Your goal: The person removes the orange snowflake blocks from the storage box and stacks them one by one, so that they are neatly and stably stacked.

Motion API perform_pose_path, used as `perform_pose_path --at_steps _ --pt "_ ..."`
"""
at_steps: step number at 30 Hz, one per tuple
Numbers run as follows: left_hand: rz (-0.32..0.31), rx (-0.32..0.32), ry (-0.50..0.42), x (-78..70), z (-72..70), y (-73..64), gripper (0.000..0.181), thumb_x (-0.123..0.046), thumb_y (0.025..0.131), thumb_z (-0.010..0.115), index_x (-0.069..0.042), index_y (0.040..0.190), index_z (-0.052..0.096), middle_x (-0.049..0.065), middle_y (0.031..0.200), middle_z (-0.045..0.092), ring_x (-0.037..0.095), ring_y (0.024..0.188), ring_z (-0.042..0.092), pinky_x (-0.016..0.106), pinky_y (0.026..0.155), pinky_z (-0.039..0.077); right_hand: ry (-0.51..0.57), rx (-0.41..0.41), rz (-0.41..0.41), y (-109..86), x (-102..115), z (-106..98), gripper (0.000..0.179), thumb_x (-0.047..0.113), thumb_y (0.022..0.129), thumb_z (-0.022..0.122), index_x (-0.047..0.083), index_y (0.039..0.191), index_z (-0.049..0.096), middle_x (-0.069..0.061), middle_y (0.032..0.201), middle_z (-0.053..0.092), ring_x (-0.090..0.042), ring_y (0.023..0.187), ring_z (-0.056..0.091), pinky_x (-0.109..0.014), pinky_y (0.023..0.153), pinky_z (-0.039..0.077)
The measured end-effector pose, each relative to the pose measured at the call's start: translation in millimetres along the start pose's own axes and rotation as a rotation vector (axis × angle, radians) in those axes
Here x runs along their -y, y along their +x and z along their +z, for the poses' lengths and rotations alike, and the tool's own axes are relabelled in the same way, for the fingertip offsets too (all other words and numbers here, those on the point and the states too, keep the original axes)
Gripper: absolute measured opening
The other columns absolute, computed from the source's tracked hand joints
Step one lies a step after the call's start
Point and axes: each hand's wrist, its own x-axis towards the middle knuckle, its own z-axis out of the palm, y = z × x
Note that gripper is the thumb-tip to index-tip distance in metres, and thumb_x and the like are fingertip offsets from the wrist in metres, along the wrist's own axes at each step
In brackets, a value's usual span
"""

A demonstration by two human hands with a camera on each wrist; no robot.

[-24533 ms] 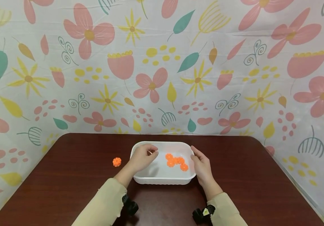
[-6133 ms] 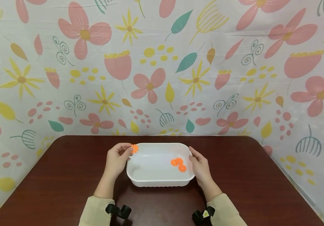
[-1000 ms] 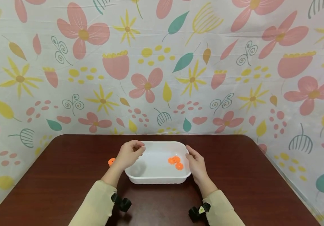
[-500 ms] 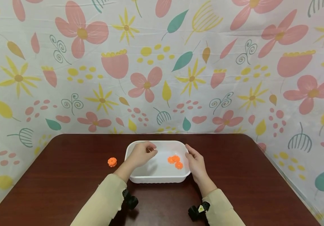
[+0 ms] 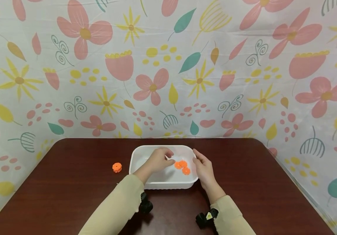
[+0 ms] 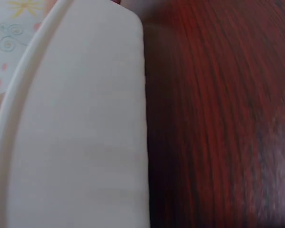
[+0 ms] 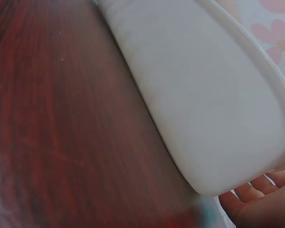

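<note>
In the head view, a white plastic tray point(image 5: 168, 185) holds a few orange flower-shaped discs point(image 5: 186, 171) near its right end. My left hand point(image 5: 158, 161) reaches over the tray from the left, thumb and fingers bent and apart, just left of the discs, with nothing seen between them. My right hand point(image 5: 205, 169) grips the tray's right end, thumb at the rim. In the right wrist view its fingers point(image 7: 256, 206) lie against the tray's outer wall. The left wrist view shows mostly the tray's side wall point(image 6: 85, 118); the left hand's fingertips are hidden there.
A small stack of the same orange discs point(image 5: 117, 167) sits on the dark wooden table point(image 5: 68, 182), left of the tray. Behind the table hangs a flower-patterned cloth point(image 5: 168, 65). Black wrist cameras point(image 5: 206, 218) hang under both forearms.
My left hand has moved right from the tray's left end to beside the discs, uncovering the stack. Fewer discs lie in the tray than 24.5 seconds ago. My right hand keeps its grip.
</note>
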Motion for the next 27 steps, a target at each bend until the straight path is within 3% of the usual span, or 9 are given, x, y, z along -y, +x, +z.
perform_pose_path --at_steps 9,14,18,21,27 --pt "-0.046 0.101 0.081 -7.4 14.6 14.4 0.026 -0.018 0.084 0.071 -0.004 0.105 0.066 0.006 0.098 0.066 0.018 0.090 0.058 0.030 0.084 0.049 0.015 0.008 -0.010 0.8 -1 0 0.044 0.011 0.097 0.045 0.007 0.141 0.044 -0.011 0.148 0.040 -0.025 0.135 0.038 -0.041 0.109 0.035" --pt "-0.086 0.109 0.122 -7.1 20.4 19.8 0.023 -0.018 0.083 0.071 -0.005 0.102 0.067 0.006 0.103 0.065 0.019 0.097 0.057 0.032 0.092 0.047 0.023 0.005 -0.009 0.7 -1 1 0.044 0.012 0.097 0.046 0.009 0.140 0.045 -0.010 0.147 0.041 -0.024 0.133 0.040 -0.041 0.108 0.037" --pt "-0.095 0.104 0.117 -5.6 23.6 19.7 0.022 -0.017 0.081 0.073 -0.005 0.099 0.069 0.006 0.101 0.064 0.019 0.096 0.055 0.032 0.091 0.046 0.026 -0.001 -0.014 1.0 0 2 0.044 0.011 0.097 0.046 0.007 0.140 0.045 -0.011 0.147 0.042 -0.025 0.133 0.040 -0.042 0.107 0.037" --pt "-0.078 0.110 0.143 -3.8 27.3 17.9 0.023 -0.017 0.080 0.074 -0.005 0.099 0.070 0.004 0.098 0.064 0.019 0.095 0.054 0.030 0.090 0.045 0.024 -0.002 -0.010 0.1 0 1 0.044 0.010 0.097 0.045 0.006 0.140 0.045 -0.013 0.147 0.041 -0.026 0.133 0.040 -0.043 0.108 0.037" --pt "-0.004 0.115 0.294 -4.9 29.5 14.0 0.028 -0.021 0.080 0.074 -0.006 0.104 0.071 0.004 0.101 0.068 0.021 0.103 0.054 0.030 0.096 0.041 0.005 -0.005 -0.004 -0.9 2 1 0.044 0.011 0.097 0.045 0.007 0.141 0.044 -0.012 0.148 0.040 -0.025 0.135 0.037 -0.041 0.109 0.036"
